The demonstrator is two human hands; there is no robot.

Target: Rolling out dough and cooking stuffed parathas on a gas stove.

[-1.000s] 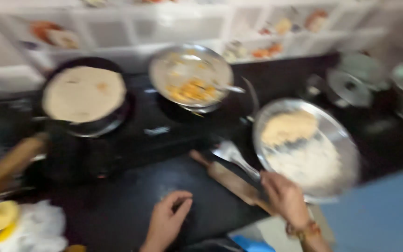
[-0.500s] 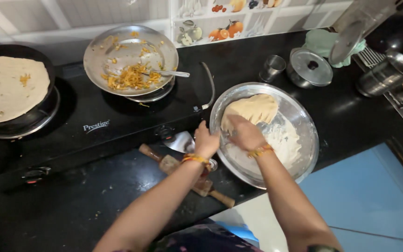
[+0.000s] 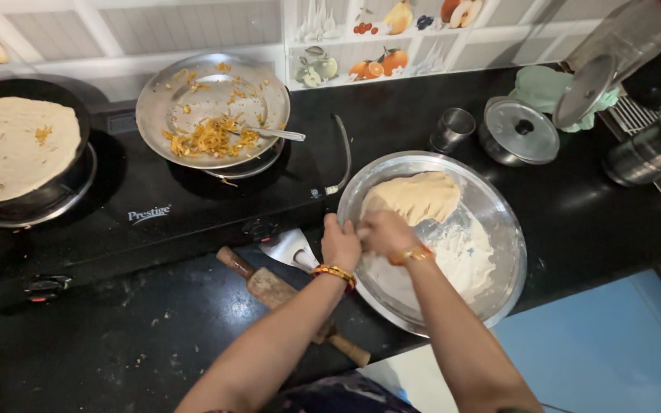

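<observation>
Both hands meet at the near-left rim of the round steel tray [image 3: 499, 222]; the left hand [image 3: 340, 243] and right hand [image 3: 385, 232] have fingers curled together, pinching the pale dough mound [image 3: 416, 196] lying in the tray's far half, while the wooden rolling pin [image 3: 284, 297] lies just left.

A home kitchen. A black gas stove [image 3: 154, 206] sits at ten o'clock, fruit-patterned wall tiles [image 3: 392, 34] at twelve.

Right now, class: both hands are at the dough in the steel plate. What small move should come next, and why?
Probably pinch off a small piece. Both the left hand and right hand grip the near edge of the dough in the plate, with flour beside it. A rolling pin lies near on the counter, and a flatbread already sits in the pan.
</observation>
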